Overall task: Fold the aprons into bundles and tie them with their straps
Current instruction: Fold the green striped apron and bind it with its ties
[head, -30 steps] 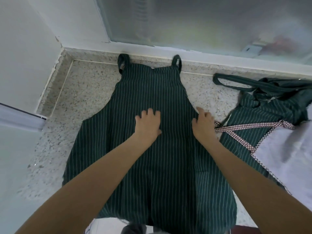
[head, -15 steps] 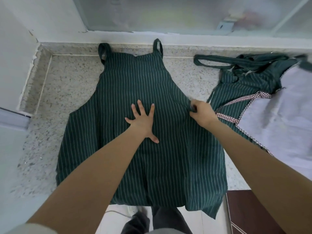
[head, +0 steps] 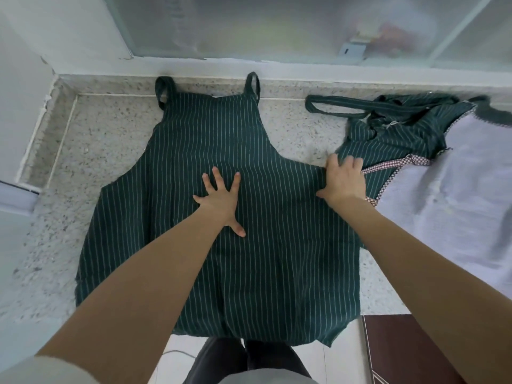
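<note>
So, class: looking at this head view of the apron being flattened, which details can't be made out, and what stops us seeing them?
- Waist straps of the spread apron: none visible; possibly tucked beneath the fabric.
- Its lower hem: partly covered by both forearms.
- Fingertips of the right hand: sunk in a fold, grip unclear.
- Second apron: crumpled, partly under the pale cloth.
- Items behind the frosted window: blurred.

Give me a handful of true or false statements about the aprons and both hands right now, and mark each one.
1. The left hand lies flat with spread fingers on the spread apron. True.
2. The right hand is at that apron's left edge. False: it is at the right edge.
3. A second apron lies crumpled to the right. True.
4. The spread apron is already tied in a bundle. False: it lies open on the counter.
</note>
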Demonstrator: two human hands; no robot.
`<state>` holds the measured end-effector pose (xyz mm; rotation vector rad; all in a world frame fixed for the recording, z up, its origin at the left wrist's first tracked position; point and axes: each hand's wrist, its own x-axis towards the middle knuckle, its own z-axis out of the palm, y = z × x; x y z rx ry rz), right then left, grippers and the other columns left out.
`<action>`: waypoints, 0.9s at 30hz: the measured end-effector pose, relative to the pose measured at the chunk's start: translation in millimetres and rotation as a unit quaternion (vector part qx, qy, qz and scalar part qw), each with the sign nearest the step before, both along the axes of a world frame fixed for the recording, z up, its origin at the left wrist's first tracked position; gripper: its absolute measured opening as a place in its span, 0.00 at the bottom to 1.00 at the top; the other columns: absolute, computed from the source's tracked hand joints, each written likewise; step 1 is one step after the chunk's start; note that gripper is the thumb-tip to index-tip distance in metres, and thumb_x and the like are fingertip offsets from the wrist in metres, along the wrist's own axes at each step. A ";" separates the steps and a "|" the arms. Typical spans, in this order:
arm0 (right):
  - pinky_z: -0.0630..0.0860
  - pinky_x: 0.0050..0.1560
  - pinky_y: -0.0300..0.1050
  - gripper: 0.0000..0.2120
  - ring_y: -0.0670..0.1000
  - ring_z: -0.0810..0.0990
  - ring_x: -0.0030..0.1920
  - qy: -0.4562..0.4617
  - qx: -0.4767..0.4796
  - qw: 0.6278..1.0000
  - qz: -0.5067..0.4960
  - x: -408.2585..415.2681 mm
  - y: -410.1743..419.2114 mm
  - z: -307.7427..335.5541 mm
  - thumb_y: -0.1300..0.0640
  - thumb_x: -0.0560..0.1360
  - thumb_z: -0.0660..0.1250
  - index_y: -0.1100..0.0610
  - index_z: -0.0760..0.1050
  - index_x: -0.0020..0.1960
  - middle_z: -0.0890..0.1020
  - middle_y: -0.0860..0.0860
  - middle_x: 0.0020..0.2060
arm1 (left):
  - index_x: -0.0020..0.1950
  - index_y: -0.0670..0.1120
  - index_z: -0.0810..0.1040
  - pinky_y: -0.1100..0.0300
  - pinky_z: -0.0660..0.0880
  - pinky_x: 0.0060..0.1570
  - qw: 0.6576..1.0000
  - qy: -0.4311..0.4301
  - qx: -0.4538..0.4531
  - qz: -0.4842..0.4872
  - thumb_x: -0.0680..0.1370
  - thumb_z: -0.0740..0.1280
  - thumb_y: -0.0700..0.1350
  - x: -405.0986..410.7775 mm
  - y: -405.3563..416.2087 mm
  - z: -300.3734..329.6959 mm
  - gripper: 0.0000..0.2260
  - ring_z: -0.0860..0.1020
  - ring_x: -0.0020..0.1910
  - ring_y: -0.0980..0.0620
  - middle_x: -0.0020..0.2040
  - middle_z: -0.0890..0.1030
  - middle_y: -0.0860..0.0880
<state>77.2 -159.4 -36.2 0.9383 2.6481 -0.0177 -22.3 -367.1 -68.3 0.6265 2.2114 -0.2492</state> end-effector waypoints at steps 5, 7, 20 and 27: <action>0.62 0.69 0.56 0.41 0.59 0.57 0.72 0.048 -0.036 0.984 0.166 10.5 -28.0 -24.0 0.59 0.71 0.70 0.51 0.49 0.76 0.55 0.59 0.72 | 0.73 0.52 0.26 0.29 0.52 0.66 1.000 0.002 0.002 -0.003 0.61 0.78 0.60 -0.6 -0.9 -2.0 0.64 0.31 0.71 0.33 0.70 0.25 0.37; 0.60 0.70 0.60 0.38 0.58 0.53 0.74 0.029 -0.150 0.974 0.168 9.6 -41.3 -30.1 0.49 0.75 0.67 0.48 0.48 0.76 0.52 0.56 0.75 | 0.73 0.53 0.27 0.29 0.51 0.66 1.000 0.003 0.018 -0.001 0.60 0.78 0.60 -0.8 -4.0 -3.5 0.64 0.30 0.71 0.33 0.71 0.25 0.38; 0.47 0.69 0.72 0.49 0.60 0.33 0.74 -0.151 -0.100 0.974 0.136 -11.9 -106.1 -19.1 0.49 0.73 0.70 0.48 0.34 0.76 0.33 0.58 0.75 | 0.75 0.49 0.58 0.49 0.59 0.72 0.957 0.064 0.279 0.046 0.77 0.68 0.43 -6.1 -115.4 -9.6 0.30 0.54 0.75 0.44 0.78 0.48 0.48; 0.49 0.69 0.72 0.49 0.56 0.34 0.75 -0.114 -0.265 0.949 0.126 -23.7 -235.0 -24.4 0.41 0.71 0.69 0.44 0.36 0.76 0.34 0.53 0.75 | 0.76 0.43 0.55 0.42 0.53 0.72 0.958 0.172 0.179 0.145 0.78 0.64 0.43 -12.3 -201.2 -1.8 0.29 0.48 0.75 0.43 0.77 0.48 0.42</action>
